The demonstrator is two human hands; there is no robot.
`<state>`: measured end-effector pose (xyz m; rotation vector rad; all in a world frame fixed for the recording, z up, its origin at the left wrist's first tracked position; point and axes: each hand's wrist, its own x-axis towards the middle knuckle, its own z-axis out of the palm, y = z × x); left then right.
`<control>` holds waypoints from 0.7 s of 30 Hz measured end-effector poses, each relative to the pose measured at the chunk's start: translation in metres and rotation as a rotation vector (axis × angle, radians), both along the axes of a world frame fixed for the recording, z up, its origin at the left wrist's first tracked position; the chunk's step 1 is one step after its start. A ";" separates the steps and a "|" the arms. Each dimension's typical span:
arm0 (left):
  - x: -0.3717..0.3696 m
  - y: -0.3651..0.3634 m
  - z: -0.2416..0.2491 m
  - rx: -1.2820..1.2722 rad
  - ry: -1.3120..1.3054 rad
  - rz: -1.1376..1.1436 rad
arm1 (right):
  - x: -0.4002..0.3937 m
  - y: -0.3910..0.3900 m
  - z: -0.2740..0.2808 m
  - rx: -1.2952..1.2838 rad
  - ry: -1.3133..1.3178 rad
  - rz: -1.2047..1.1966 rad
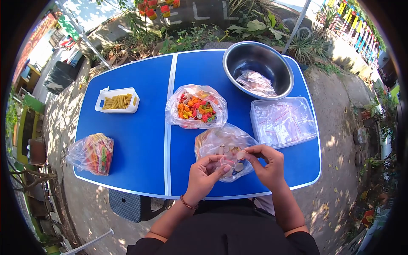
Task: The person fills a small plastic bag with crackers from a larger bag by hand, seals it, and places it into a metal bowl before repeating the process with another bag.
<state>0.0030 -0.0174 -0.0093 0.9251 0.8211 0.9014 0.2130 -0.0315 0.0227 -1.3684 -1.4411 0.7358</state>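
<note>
"Fingers are pinched on both hands, as it comes through to me over the link."

"Leave what they grasp for last. What do you have, biggest first?"

"I have a blue table, and at its far right a dark basin with plastic packets lying in it. Nearer, a clear tub holds flat bags. Below the hands sits an open sack with loose discs in it, and just beyond it a second sack of bright pieces. Well off to the left I see a bulging bag and a white basket of yellowish sticks."

"And the smallest?"

"One small clear packet, nipped in the left hand over the open sack; I can't make out its contents. The right hand grasps a pale disc near it. Whether the two touch, I can't tell."

"Which step would you call it?"

"Loading the packet, I'd judge, with the disc apparently not yet inside."

"What does the next move call for?"

"As I read it, a packet mouth spread and steadied by the left, then a careful release from the right, lest the disc drop into the sack."
</note>
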 end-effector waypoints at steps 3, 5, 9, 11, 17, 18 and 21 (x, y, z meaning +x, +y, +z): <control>0.002 -0.002 -0.001 0.047 0.014 -0.008 | -0.005 -0.002 0.004 0.063 0.085 0.022; 0.004 -0.002 0.003 0.072 -0.001 -0.015 | -0.007 -0.003 0.009 0.076 0.075 0.064; 0.004 -0.002 0.007 0.112 0.006 -0.094 | -0.007 -0.004 0.018 0.048 -0.079 0.166; 0.003 -0.001 0.006 0.116 0.007 -0.146 | -0.005 -0.001 0.020 0.051 -0.133 0.234; 0.000 0.002 -0.003 0.079 -0.032 -0.218 | 0.000 -0.002 0.034 -0.060 -0.246 0.365; 0.000 0.002 -0.006 0.051 -0.059 -0.223 | 0.000 -0.002 0.037 -0.054 -0.260 0.361; -0.001 0.002 -0.008 -0.054 -0.152 -0.242 | -0.004 -0.002 0.031 -0.043 -0.141 0.273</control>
